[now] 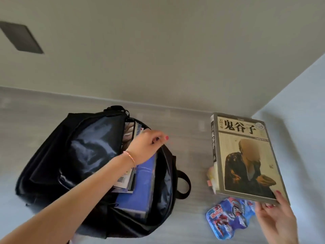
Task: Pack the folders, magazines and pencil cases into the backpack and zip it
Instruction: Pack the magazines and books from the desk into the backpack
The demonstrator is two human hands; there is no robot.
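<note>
A black backpack point(73, 155) lies open on the grey table. Inside it a blue folder point(139, 191) and some magazines point(125, 180) show. My left hand point(147, 147) reaches over the opening and grips the bag's right edge near the zipper. To the right, my right hand point(276, 219) holds the near corner of a thick beige book point(246, 159), thumb on its cover, lifting it off the table. A blue printed pencil case point(230, 217) lies just below the book. Something pale and yellowish point(212, 175) peeks out from under the book's left side.
The table point(191, 134) meets a pale wall at the back and another wall on the right. A dark rectangular panel point(21, 37) sits on the back wall at the upper left. A backpack strap loop point(184, 185) sticks out toward the book.
</note>
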